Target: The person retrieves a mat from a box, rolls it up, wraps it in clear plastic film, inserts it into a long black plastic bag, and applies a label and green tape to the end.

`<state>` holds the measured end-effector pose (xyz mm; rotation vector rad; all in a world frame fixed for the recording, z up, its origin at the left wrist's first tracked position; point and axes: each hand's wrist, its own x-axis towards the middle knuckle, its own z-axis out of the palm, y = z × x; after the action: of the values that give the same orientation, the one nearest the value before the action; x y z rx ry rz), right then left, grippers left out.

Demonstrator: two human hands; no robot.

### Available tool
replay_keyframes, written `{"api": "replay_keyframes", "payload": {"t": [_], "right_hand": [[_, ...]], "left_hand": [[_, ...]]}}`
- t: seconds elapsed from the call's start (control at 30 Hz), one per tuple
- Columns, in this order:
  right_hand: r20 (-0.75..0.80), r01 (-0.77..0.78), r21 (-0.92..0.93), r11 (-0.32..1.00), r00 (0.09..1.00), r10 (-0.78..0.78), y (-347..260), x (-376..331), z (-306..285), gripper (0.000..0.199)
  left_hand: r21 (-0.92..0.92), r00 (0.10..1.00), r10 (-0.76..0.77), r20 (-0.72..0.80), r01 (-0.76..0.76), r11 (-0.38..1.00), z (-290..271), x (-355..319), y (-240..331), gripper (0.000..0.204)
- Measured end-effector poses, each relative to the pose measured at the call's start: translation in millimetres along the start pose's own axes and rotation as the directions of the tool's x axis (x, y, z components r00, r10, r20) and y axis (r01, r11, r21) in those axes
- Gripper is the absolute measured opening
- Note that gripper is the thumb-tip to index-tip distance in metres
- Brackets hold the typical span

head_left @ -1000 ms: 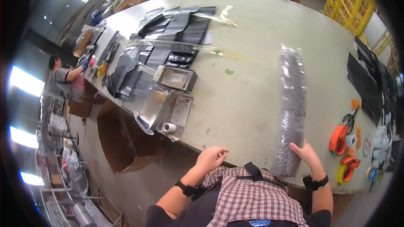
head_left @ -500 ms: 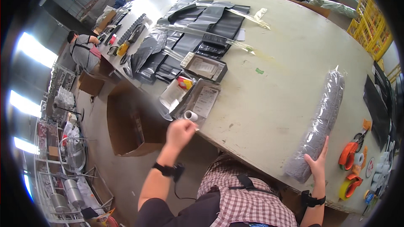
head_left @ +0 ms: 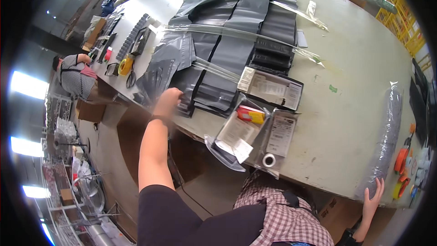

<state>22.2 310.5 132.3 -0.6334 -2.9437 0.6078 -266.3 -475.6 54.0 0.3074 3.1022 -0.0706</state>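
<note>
My left hand [head_left: 169, 100] is stretched out over the near edge of the black plastic mailing bags [head_left: 214, 95]. Motion blurs its fingers, so whether they hold anything is not clear. At the right lies a long grey roll wrapped in clear plastic [head_left: 387, 132]. My right hand [head_left: 373, 196] rests at its near end, fingers spread and touching the wrap. Between my hands, at the table edge, are a tray with papers [head_left: 271, 87], another with a label sheet and a small white roll [head_left: 269, 160], and a clear bag with a red-and-yellow packet [head_left: 250, 114].
Orange-handled scissors [head_left: 402, 157] and a yellow tape dispenser [head_left: 400, 187] lie right of the roll. Clear plastic strips [head_left: 218, 29] run across the bags. A yellow tape roll [head_left: 125, 66] sits far left. Another person [head_left: 77, 75] stands beyond. A cardboard box [head_left: 132, 141] is below the table edge.
My left hand has left the small white roll and reached forward and left to the black bags. My view has shifted left. My right hand stays by the wrapped roll's near end.
</note>
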Motion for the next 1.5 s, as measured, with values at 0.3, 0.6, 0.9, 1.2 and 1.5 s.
{"api": "replay_keyframes", "payload": {"t": [0.3,0.6,0.9,1.2,1.5], "right_hand": [[0.207,0.293,0.069,0.954,0.931,-0.301,-160.2,26.7,13.1,0.037],[0.315,0.607,0.333,0.721,0.650,-0.692,-308.1,37.0,62.6,0.030],[0.755,-0.528,0.633,0.565,0.262,-0.601,-398.5,30.8,141.6,0.057],[0.830,-0.942,0.304,0.140,0.190,-0.524,-534.6,71.0,229.0,0.050],[-0.060,-0.319,0.869,-0.379,0.691,-0.720,-439.3,172.1,85.3,0.069]], "left_hand": [[-0.072,0.917,0.296,0.268,-0.287,0.955,12.9,36.2,-25.2,0.031],[-0.143,0.958,0.279,-0.068,-0.286,0.948,4.9,28.7,-27.2,0.009],[-0.368,0.798,0.003,-0.603,-0.282,0.886,-132.6,-83.3,74.5,0.022],[-0.949,0.089,0.974,-0.209,-0.260,-0.180,-174.4,-247.4,88.4,0.021],[-0.896,0.877,0.400,-0.265,-0.378,0.234,-218.7,-223.2,236.2,0.039]]}}
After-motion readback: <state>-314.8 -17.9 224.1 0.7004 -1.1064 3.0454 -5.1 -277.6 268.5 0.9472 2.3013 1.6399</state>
